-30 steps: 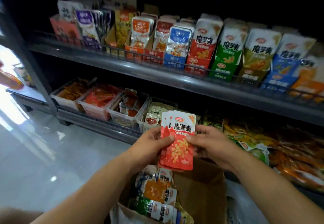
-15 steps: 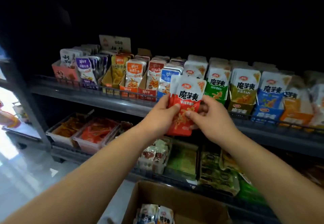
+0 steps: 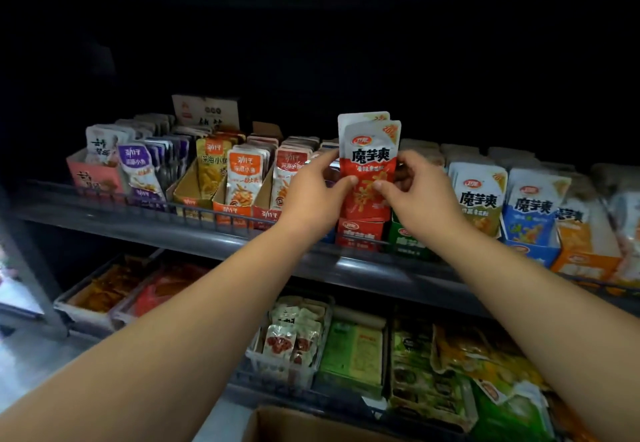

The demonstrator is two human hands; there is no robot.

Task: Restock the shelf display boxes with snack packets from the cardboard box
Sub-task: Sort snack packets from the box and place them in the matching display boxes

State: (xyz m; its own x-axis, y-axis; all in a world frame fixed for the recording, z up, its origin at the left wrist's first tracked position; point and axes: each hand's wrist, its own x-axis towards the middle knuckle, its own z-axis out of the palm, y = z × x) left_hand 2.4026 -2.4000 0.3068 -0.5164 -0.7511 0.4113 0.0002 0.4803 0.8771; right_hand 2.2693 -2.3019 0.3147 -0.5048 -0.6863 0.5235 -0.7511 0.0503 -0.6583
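Far left on the upper shelf [image 3: 194, 233], a pink display box [image 3: 95, 176] and purple packets [image 3: 138, 168] stand upright behind a low wire rail, then yellow and orange fish-snack boxes [image 3: 235, 178]. The left hand [image 3: 311, 195], arm stretched forward, pinches the left edge of a small stack of glossy red-and-white snack packets [image 3: 369, 168]; the right hand [image 3: 420, 195] grips the right edge, thumbs in front. The stack stands upright, its bottom in the red display box [image 3: 360, 233]. Just right sit green [image 3: 408, 242], blue [image 3: 531, 223] and orange boxes. Below, clear bins hold more pouches; the cardboard box [image 3: 298, 424] rim shows at bottom centre
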